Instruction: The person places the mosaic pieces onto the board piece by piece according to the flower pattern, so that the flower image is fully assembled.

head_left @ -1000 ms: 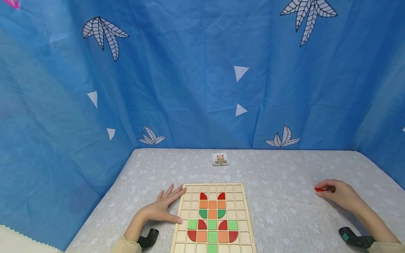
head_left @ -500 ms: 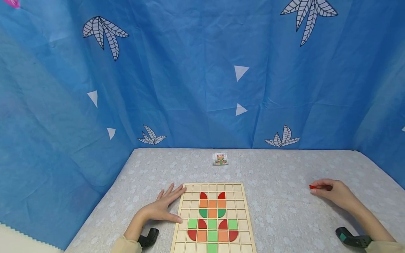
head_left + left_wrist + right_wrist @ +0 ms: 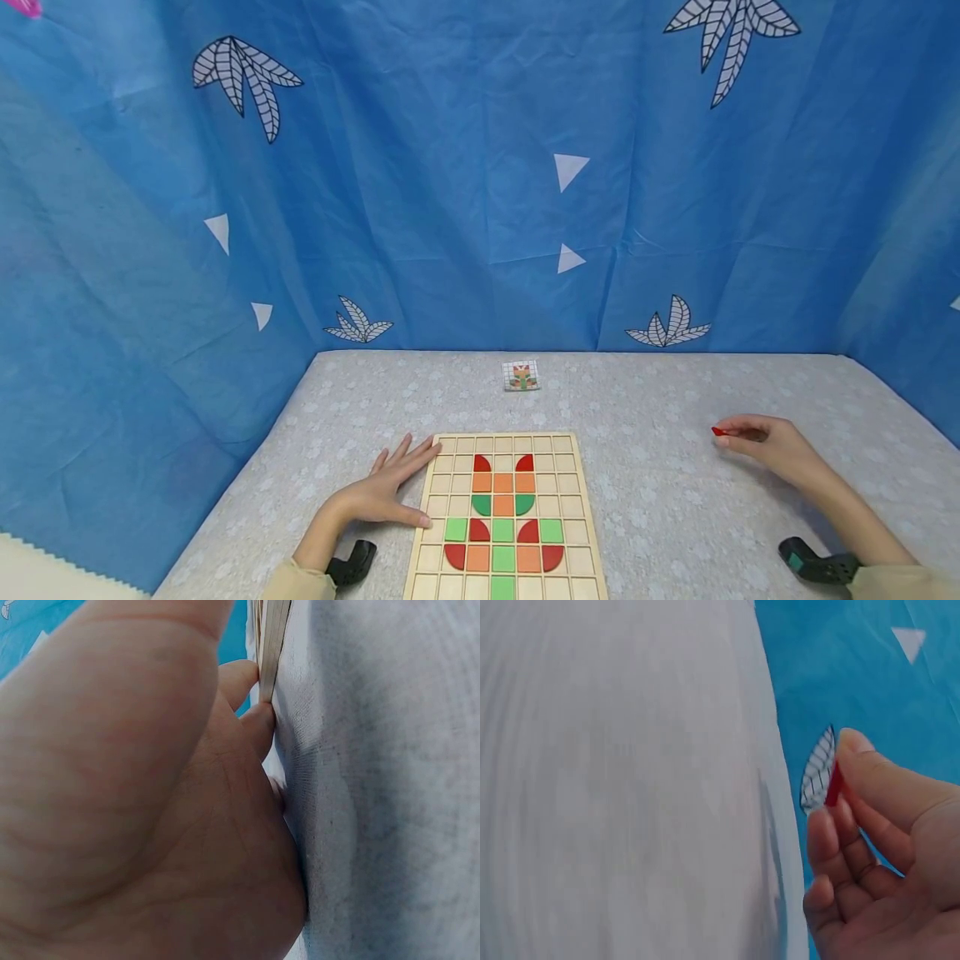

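Observation:
A wooden grid board (image 3: 568,504) lies at the near middle of the table in the head view. Red, orange and green pieces fill some of its cells in a mirrored pattern. My left hand (image 3: 378,497) rests at the board's left edge, fingers spread, with thumb and fingertip touching the frame; the left wrist view shows its palm (image 3: 217,825) close to the cloth. Off to the right of the board, my right hand (image 3: 768,443) pinches a small red piece (image 3: 718,432) above the table. That red piece (image 3: 835,784) is seen edge-on in the right wrist view, its full outline hidden by fingers.
A small card (image 3: 521,376) printed with a coloured grid pattern lies behind the board. The table has a pale patterned cloth (image 3: 645,467). Blue curtain (image 3: 450,167) hangs along the back and both sides.
My right hand has moved left and slightly farther back, carrying the red piece toward the board. The left hand and the pieces on the board stay where they were.

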`<action>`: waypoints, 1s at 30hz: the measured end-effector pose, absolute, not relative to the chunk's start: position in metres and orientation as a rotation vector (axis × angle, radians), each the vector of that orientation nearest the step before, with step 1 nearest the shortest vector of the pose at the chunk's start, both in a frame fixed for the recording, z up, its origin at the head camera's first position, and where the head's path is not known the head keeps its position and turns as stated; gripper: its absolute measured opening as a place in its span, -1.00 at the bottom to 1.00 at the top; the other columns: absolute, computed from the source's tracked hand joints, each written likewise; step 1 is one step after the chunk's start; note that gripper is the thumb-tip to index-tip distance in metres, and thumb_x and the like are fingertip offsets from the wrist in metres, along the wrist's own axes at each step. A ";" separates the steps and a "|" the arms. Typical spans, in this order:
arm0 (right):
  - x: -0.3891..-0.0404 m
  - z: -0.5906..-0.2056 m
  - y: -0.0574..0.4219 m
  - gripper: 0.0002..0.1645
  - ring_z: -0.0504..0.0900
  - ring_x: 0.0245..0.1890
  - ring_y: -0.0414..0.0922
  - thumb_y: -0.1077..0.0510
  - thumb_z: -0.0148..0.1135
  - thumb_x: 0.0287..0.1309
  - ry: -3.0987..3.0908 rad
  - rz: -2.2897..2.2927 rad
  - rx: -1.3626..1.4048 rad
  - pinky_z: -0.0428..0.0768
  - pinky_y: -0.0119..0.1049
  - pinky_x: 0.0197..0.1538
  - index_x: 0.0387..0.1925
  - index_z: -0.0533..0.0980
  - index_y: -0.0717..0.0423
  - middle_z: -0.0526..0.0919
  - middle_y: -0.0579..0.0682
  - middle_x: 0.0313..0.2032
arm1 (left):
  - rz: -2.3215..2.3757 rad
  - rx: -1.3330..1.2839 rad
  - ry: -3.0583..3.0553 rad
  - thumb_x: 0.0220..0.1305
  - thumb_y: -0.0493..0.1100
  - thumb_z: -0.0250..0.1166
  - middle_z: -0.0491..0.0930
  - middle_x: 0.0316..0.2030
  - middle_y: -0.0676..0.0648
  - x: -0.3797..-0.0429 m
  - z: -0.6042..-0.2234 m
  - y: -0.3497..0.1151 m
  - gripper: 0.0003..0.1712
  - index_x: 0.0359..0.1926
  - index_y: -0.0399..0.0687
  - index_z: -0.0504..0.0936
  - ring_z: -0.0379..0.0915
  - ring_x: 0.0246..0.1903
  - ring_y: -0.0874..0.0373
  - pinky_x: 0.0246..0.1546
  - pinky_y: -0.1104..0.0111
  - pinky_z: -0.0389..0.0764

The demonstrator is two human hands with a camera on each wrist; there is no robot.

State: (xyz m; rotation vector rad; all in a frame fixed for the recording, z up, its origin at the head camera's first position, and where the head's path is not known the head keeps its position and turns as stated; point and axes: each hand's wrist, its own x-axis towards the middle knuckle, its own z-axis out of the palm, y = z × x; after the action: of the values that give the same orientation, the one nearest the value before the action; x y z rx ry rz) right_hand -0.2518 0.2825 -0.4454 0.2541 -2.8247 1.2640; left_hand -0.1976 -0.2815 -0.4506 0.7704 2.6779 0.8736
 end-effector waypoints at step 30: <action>-0.253 -0.417 0.070 -0.85 0.49 -0.39 -0.11 0.26 0.39 0.01 -2.635 1.562 0.730 0.50 -0.25 -0.40 -0.32 0.64 0.20 0.56 -0.09 -0.44 | 0.864 0.759 2.670 -0.02 0.20 0.42 -0.16 0.43 -0.16 -0.196 -0.448 -0.280 0.16 0.46 -0.08 0.00 -0.56 0.35 -0.24 0.18 -0.24 -0.47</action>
State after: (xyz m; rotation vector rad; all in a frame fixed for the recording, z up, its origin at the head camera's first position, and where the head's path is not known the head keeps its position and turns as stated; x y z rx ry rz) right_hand -0.2529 0.0700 -0.4171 0.7297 -2.6352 1.5623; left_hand -0.1962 -0.2803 -0.4480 0.7586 2.6702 0.8639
